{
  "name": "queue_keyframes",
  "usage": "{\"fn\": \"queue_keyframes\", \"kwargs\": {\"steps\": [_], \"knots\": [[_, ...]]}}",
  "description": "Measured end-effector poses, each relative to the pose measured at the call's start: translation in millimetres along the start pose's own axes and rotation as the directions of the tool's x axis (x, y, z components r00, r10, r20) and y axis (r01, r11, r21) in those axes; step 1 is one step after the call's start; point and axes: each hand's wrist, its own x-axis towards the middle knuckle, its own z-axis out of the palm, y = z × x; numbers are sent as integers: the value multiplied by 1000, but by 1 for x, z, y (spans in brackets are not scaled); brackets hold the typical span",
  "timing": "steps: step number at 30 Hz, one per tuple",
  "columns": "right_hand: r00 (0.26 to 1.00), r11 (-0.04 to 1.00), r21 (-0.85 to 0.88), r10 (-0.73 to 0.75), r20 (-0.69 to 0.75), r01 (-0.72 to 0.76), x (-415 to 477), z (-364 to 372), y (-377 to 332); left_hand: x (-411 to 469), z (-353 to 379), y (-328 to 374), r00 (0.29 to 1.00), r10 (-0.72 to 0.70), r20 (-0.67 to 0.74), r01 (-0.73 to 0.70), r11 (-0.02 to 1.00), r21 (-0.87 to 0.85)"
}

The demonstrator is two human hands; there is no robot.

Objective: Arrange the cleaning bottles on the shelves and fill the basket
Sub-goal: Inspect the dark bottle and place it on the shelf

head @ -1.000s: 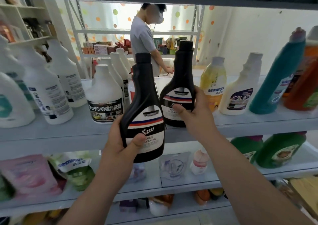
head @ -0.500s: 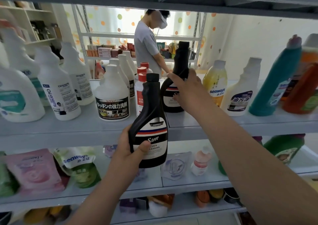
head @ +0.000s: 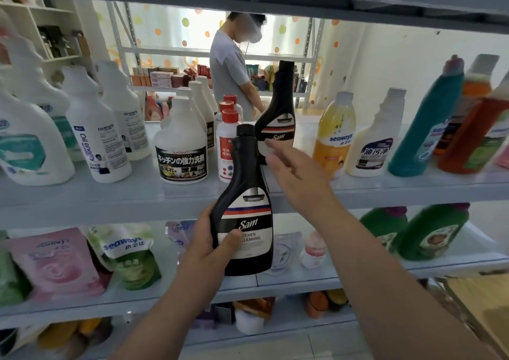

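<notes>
Several white bottles (head: 93, 139) stand on the upper shelf (head: 137, 186), well left of the left hand (head: 205, 240). That hand grips a black bottle (head: 245, 211) marked "Sam" low on its body. The thumb lies across the label and the other fingers are curled round behind. The bottle is roughly upright in front of the shelf edge, resting on nothing. Just right of it, the right hand (head: 298, 179) holds nothing. Its fingers (head: 275, 150) are straight, spread apart and blurred. Their tips lie by the label of a second black bottle (head: 278, 111), which stands on the shelf; whether they touch it cannot be told. Right of those fingers stands a yellow bottle (head: 334, 133).
</notes>
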Motion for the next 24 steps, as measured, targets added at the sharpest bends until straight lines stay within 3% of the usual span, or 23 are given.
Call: {"fn": "queue_keyframes", "kwargs": {"steps": [2,3,5,8,12,15,17,19,21,24], "knots": [[977,940,292,127,172,-174,-42,10,-10,-12,1,-6,1000,-10,25,9,1000,11],[966,907,357,158,206,-224,-59,15,-10,-19,2,-10,999,-7,42,6,1000,24],[958,832,483,187,219,-273,-89,23,-6,-34,3,-17,998,2,61,-7,997,71],[945,703,632,237,224,-326,-126,29,0,-55,5,-33,995,-86,52,86,996,17],[884,547,709,398,247,-445,-165,39,9,-83,12,-52,969,-233,77,239,967,-92],[777,401,716,545,315,-572,-186,43,15,-104,26,-59,893,-424,149,449,846,-288],[692,249,723,592,413,-644,-196,41,17,-118,38,-58,834,-485,262,550,763,-340],[653,108,747,577,491,-656,-202,34,21,-126,47,-58,806,-490,331,583,753,-305],[669,57,769,538,513,-636,-207,26,27,-127,54,-60,815,-480,324,557,803,-211],[787,128,829,420,452,-545,-216,12,37,-121,64,-61,883,-415,220,436,899,-51]]}}
